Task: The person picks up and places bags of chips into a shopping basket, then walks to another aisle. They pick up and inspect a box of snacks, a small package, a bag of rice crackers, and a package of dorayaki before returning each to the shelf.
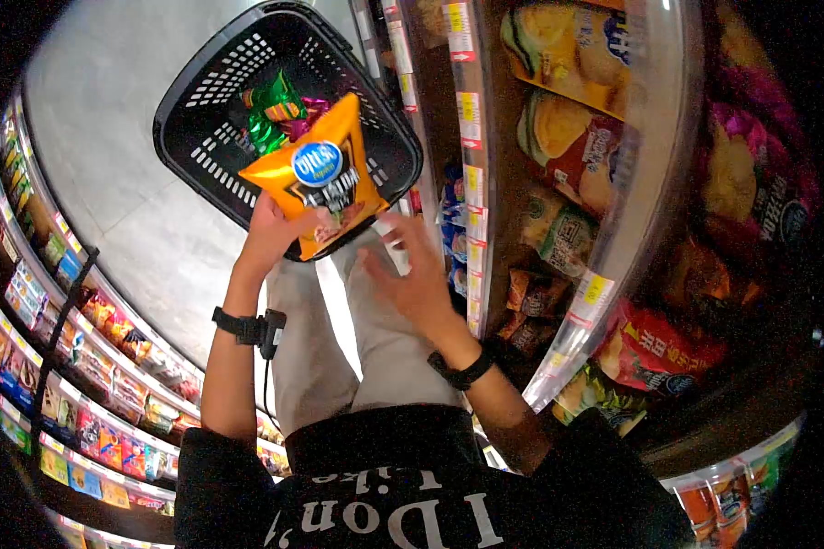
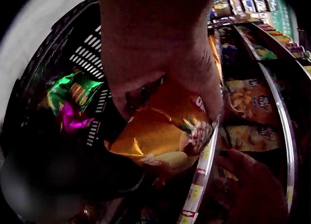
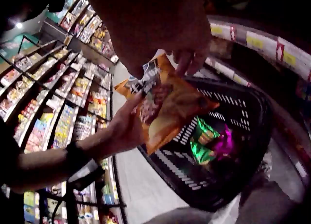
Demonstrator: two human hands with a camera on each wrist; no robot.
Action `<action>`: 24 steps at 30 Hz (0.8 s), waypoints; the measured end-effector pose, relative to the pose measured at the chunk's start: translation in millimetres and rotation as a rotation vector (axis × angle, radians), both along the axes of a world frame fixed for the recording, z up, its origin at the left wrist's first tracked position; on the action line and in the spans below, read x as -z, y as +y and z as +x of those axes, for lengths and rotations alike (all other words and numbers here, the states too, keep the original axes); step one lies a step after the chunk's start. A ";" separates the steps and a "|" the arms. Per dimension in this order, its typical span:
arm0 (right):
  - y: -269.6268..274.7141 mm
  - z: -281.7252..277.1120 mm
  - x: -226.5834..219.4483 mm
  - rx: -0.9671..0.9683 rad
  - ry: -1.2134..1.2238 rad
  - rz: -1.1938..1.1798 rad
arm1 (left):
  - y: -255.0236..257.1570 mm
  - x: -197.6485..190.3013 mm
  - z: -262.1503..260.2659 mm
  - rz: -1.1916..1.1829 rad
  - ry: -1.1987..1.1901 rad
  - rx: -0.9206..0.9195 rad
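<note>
An orange bag of chips [image 1: 325, 188] with a blue oval logo is held over the shopping basket. My left hand [image 1: 282, 236] grips it by its left side, the thumb across the front. The right hand [image 1: 410, 279] is beside the bag's lower right corner with its fingers loosely spread. From the left wrist, the bag [image 2: 160, 136] shows its shiny front beneath the palm, and the right hand [image 2: 255, 185] appears apart from it. Inside the black basket [image 1: 197, 101] lie a green packet [image 1: 270, 105] and a purple packet [image 1: 313, 114].
Snack shelves [image 1: 471, 119] with price tags rise close on the right, stocked with chip bags [image 1: 572, 146]. Across the aisle, another long shelf unit [image 1: 110, 366] curves along the left. Grey floor [image 1: 110, 119] lies between them.
</note>
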State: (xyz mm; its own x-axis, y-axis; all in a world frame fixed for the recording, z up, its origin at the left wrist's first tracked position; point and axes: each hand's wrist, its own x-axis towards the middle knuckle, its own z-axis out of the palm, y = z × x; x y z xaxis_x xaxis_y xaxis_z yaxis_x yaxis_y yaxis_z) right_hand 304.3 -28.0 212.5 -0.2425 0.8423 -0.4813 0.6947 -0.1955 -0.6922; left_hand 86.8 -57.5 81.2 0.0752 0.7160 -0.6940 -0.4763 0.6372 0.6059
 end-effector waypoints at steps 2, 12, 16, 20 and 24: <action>26.0 7.2 -7.8 0.058 -0.002 0.035 | 11.1 -27.6 -4.6 0.049 -0.017 0.138; 42.1 26.9 -75.7 0.186 0.224 -0.183 | 16.7 -84.5 -19.8 0.286 -0.037 0.472; 27.9 56.2 -114.5 0.348 0.197 0.038 | 37.0 -93.0 4.7 0.297 -0.406 0.043; 21.6 87.8 -175.9 0.691 0.276 0.390 | 33.0 -69.7 2.4 0.317 -0.141 0.145; 71.3 93.7 -232.4 1.120 0.293 0.543 | 10.2 -50.5 -1.5 0.211 -0.035 0.239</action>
